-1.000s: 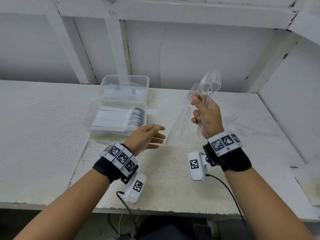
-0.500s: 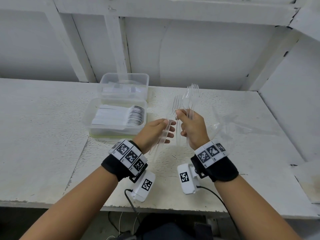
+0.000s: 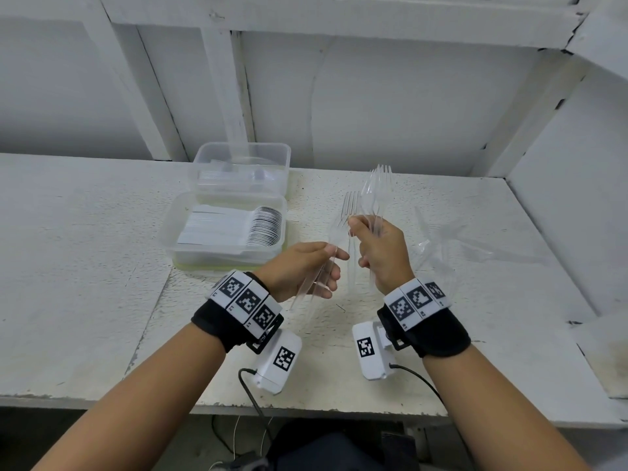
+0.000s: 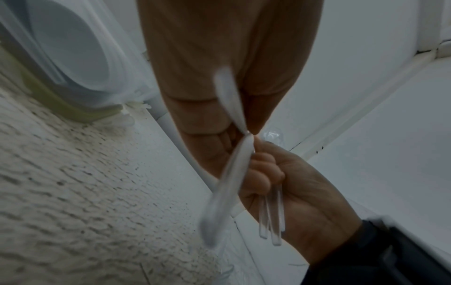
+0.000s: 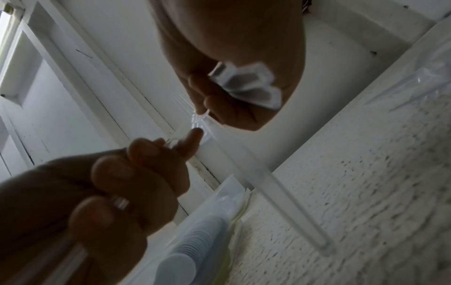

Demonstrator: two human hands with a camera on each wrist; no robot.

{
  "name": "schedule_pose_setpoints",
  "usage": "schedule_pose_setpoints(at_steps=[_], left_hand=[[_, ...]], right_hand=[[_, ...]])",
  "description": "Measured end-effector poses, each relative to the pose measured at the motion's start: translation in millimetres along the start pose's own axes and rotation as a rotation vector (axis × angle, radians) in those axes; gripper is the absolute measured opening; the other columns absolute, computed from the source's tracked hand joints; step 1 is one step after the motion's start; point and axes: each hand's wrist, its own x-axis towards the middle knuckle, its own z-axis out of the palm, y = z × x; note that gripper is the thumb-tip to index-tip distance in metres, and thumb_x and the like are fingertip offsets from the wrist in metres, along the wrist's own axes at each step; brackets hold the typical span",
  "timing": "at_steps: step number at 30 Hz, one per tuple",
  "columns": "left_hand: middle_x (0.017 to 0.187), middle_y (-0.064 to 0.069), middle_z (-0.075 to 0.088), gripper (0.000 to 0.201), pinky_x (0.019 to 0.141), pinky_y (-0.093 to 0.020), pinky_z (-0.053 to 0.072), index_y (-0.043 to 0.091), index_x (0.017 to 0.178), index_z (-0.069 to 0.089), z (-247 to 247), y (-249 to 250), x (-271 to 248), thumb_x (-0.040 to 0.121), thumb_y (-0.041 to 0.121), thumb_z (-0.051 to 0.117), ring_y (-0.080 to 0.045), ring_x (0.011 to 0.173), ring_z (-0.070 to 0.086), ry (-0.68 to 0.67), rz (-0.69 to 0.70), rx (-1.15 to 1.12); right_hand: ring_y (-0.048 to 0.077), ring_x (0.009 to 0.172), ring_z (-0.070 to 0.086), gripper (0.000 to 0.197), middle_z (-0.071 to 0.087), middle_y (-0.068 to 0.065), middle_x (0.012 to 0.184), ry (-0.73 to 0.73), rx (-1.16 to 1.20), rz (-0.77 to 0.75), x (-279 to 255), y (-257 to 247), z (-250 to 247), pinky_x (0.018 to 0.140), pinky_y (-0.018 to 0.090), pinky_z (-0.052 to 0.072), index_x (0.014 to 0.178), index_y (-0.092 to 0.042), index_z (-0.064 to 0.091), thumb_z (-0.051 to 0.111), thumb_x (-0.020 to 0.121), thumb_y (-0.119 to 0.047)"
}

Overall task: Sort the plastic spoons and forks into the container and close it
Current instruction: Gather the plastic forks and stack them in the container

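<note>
The right hand (image 3: 380,253) clenches a fan of clear forks (image 3: 375,195) while the left hand (image 3: 306,270) pinches one fork (image 3: 336,232) from it, container (image 3: 224,232) of spoons at ten o'clock, and a snagged tine could scatter the slippery bunch.

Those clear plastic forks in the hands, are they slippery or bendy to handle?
Probably light: the right hand holds several clear plastic forks upright at once. Likely slippery: the handles look smooth and glossy, and they splay apart rather than stay stacked. Probably a bit springy and snappable: the fork that the left hand holds looks thin.
</note>
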Motion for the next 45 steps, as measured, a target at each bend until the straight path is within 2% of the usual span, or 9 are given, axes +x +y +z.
schedule_pose_setpoints(at_steps=[9, 14, 19, 25, 28, 32, 36, 41, 45], left_hand=[[0.073, -0.008, 0.060, 0.030, 0.060, -0.031, 0.055, 0.008, 0.122, 0.051, -7, 7, -1, 0.099, 0.020, 0.036, -0.017, 0.062, 0.062, -0.120, -0.121, -0.119], [0.066, -0.005, 0.058, 0.030, 0.054, -0.027, 0.052, 0.010, 0.118, 0.055, -8, 6, 0, 0.097, 0.019, 0.035, -0.016, 0.055, 0.058, -0.110, -0.155, -0.173], [0.051, 0.002, 0.043, 0.033, 0.037, -0.016, 0.033, 0.009, 0.105, 0.057, -2, 6, 4, 0.098, 0.026, 0.030, -0.007, 0.039, 0.037, -0.002, -0.157, -0.254], [0.049, 0.005, 0.034, 0.033, 0.036, -0.015, 0.024, 0.011, 0.090, 0.055, 4, 3, 6, 0.101, 0.033, 0.033, -0.006, 0.039, 0.028, 0.082, -0.102, -0.018], [0.056, 0.002, 0.034, 0.032, 0.038, -0.015, 0.025, 0.014, 0.080, 0.051, 4, -2, 8, 0.101, 0.032, 0.034, -0.007, 0.042, 0.029, 0.211, -0.027, 0.099], [0.063, -0.001, 0.043, 0.032, 0.050, -0.021, 0.041, 0.012, 0.075, 0.052, 6, -8, 13, 0.100, 0.028, 0.038, -0.011, 0.054, 0.044, 0.337, 0.088, 0.159], [0.074, -0.006, 0.058, 0.029, 0.067, -0.031, 0.053, 0.010, 0.085, 0.053, 11, -7, 12, 0.101, 0.027, 0.036, -0.018, 0.067, 0.061, 0.293, 0.093, -0.001], [0.059, -0.005, 0.050, 0.030, 0.045, -0.023, 0.045, 0.011, 0.089, 0.051, 14, -6, 5, 0.101, 0.032, 0.033, -0.013, 0.044, 0.048, 0.211, 0.059, -0.032], [0.050, 0.003, 0.042, 0.037, 0.041, -0.017, 0.032, 0.012, 0.089, 0.053, 13, -9, 4, 0.101, 0.038, 0.031, -0.008, 0.040, 0.034, 0.186, 0.059, 0.008]], right_hand=[[0.004, 0.040, 0.031, 0.014, 0.054, -0.005, 0.068, 0.005, 0.096, 0.081, 6, -2, -4, 0.040, 0.019, 0.031, 0.076, -0.019, 0.058, 0.059, 0.091, -0.019], [0.002, 0.039, 0.033, 0.017, 0.056, -0.003, 0.071, 0.018, 0.031, 0.052, 8, -1, -4, 0.042, 0.020, 0.033, 0.074, -0.019, 0.056, 0.058, 0.091, -0.018], [-0.001, 0.039, 0.040, 0.017, 0.057, -0.003, 0.073, -0.011, -0.086, -0.028, 6, 2, 0, 0.042, 0.019, 0.035, 0.073, -0.019, 0.055, 0.056, 0.090, -0.016], [0.002, 0.050, 0.045, 0.011, 0.057, -0.002, 0.073, -0.020, -0.154, -0.054, 6, 5, 0, 0.043, 0.019, 0.037, 0.080, -0.021, 0.058, 0.056, 0.090, -0.017], [0.006, 0.063, 0.051, 0.008, 0.061, -0.003, 0.078, 0.002, -0.188, -0.068, 4, 6, 0, 0.044, 0.019, 0.038, 0.097, -0.023, 0.056, 0.056, 0.090, -0.018], [0.001, 0.044, 0.042, 0.013, 0.064, 0.000, 0.079, 0.024, -0.036, 0.049, 3, 6, 2, 0.040, 0.018, 0.033, 0.077, -0.020, 0.057, 0.058, 0.089, -0.016], [0.004, 0.037, 0.032, 0.012, 0.067, 0.001, 0.077, 0.016, 0.110, 0.144, 1, 10, 8, 0.040, 0.021, 0.031, 0.077, -0.017, 0.057, 0.059, 0.089, -0.017], [0.000, 0.037, 0.038, 0.012, 0.058, -0.002, 0.077, -0.015, 0.120, 0.119, -4, 14, 12, 0.042, 0.019, 0.033, 0.078, -0.018, 0.056, 0.061, 0.089, -0.020], [0.004, 0.044, 0.039, 0.014, 0.054, -0.001, 0.075, -0.029, 0.091, 0.117, -5, 15, 12, 0.041, 0.019, 0.034, 0.077, -0.018, 0.054, 0.062, 0.088, -0.021]])
